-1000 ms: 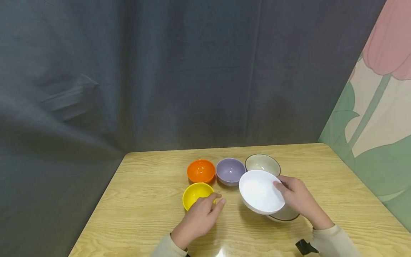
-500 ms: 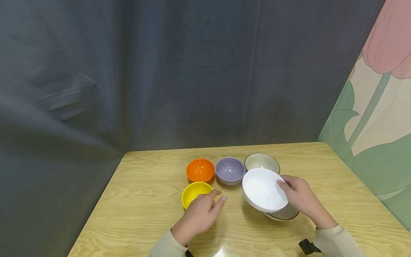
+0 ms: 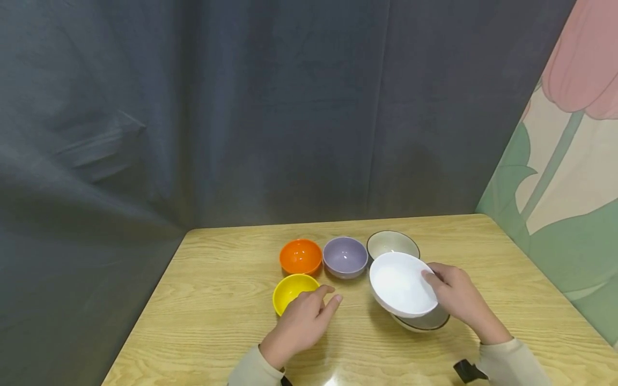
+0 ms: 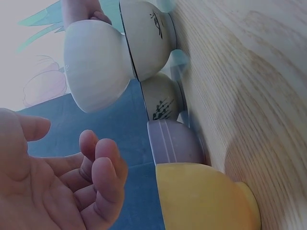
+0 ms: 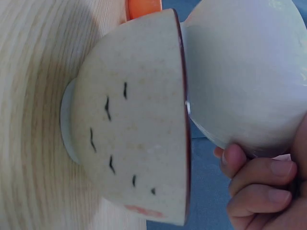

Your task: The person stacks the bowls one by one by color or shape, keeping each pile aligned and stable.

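My right hand pinches the rim of a white bowl, thumb inside and fingers beneath. The bowl tilts over a cream bowl with a dark rim, hiding much of it. In the left wrist view the white bowl's foot is close to that rim; whether they touch I cannot tell. Small dark marks decorate the cream bowl's outside in the right wrist view. My left hand hovers by the yellow bowl, covering part of it from the head camera. Its fingers are loosely bent and hold nothing.
An orange bowl, a purple bowl and a second dark-rimmed cream bowl form a row behind. All stand on a wooden table. A dark curtain hangs at the back; a flowered wall is at the right.
My right hand has carried the white bowl a little to the right, further over the near cream bowl. The left hand has hardly moved, and the other bowls stay in place.
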Demonstrator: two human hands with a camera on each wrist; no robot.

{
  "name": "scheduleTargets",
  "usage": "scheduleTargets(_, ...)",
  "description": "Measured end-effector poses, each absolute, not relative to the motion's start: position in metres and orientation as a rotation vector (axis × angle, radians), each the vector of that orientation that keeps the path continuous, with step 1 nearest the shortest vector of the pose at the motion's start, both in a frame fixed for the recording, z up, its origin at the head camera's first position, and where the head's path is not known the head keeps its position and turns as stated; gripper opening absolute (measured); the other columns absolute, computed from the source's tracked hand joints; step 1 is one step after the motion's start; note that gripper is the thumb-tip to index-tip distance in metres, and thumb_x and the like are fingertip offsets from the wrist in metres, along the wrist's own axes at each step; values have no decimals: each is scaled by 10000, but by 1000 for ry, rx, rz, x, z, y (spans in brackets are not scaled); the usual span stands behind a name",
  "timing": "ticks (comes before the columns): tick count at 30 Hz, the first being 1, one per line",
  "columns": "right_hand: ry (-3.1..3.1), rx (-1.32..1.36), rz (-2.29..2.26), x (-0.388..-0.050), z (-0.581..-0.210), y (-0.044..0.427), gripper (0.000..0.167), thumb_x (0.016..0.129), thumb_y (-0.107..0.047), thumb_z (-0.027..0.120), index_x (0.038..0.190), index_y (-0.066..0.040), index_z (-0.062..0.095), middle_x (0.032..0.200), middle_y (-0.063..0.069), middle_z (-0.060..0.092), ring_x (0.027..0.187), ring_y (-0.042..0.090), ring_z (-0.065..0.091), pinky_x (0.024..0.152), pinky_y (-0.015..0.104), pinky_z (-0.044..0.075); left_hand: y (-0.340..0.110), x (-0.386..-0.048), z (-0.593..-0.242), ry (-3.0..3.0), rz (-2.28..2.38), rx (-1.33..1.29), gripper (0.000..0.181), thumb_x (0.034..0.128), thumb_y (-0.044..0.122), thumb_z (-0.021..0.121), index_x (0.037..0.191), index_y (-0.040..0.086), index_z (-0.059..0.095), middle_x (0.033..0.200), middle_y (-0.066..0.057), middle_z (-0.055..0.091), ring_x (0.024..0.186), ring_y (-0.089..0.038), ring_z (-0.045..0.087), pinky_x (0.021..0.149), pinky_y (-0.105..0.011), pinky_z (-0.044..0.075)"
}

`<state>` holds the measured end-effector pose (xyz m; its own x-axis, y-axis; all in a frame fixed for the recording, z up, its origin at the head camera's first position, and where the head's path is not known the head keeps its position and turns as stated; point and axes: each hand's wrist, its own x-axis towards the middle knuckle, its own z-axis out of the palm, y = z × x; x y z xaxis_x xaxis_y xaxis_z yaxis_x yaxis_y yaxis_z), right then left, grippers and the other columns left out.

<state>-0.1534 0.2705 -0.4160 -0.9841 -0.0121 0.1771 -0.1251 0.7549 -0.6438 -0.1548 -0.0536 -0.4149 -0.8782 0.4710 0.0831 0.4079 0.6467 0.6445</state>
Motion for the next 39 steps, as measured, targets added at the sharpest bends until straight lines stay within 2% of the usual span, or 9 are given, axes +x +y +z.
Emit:
scheduleTargets(6, -2783, 107, 1065, -153, -418, 272, 399, 1059, -167, 451, 1225, 162, 604, 1134, 307, 669, 1013, 387, 668, 795, 502, 564, -54, -154, -417, 2746, 1054, 699, 649, 1038, 588, 347, 1344, 70, 590, 561, 85, 469, 453, -59, 410, 470, -235, 386)
scheduleTargets(11, -2793, 100, 1057, -153, -419, 275, 414, 1066, -168, 430, 1247, 171, 584, 1165, 330, 649, 1044, 426, 655, 817, 544, 556, -51, -154, -418, 2758, 1057, 720, 633, 1041, 575, 359, 1324, 64, 604, 573, 85, 476, 477, -56, 421, 494, -233, 393)
scheduleTargets(19, -2794, 63, 1043, -152, -423, 279, 420, 1061, -171, 429, 1254, 169, 582, 1173, 334, 644, 1048, 426, 651, 824, 545, 554, -46, -156, -421, 2767, 1017, 735, 613, 1044, 565, 361, 1308, 75, 618, 567, 82, 476, 487, -60, 425, 500, -235, 393)
scheduleTargets(27, -2799, 43, 1012, -152, -427, 284, 417, 1060, -186, 444, 1238, 158, 598, 1123, 305, 672, 994, 379, 669, 775, 478, 562, -41, -158, -426, 2755, 988, 765, 647, 1046, 572, 337, 1308, 50, 617, 566, 81, 485, 504, -59, 434, 516, -233, 390)
scheduleTargets(34, -2800, 45, 1009, -152, -429, 285, 425, 1059, -183, 454, 1238, 179, 585, 1129, 328, 660, 986, 390, 670, 763, 487, 567, -38, -157, -426, 2733, 1010, 765, 643, 1046, 564, 350, 1316, 42, 610, 554, 80, 470, 474, -59, 409, 474, -234, 370)
scheduleTargets(39, -2800, 56, 1003, -152, -431, 286, 414, 1058, -172, 462, 1225, 183, 591, 1096, 319, 673, 950, 365, 682, 723, 447, 570, -36, -156, -427, 2713, 1014, 748, 635, 1045, 558, 363, 1325, 42, 604, 559, 73, 477, 467, -68, 400, 460, -240, 359)
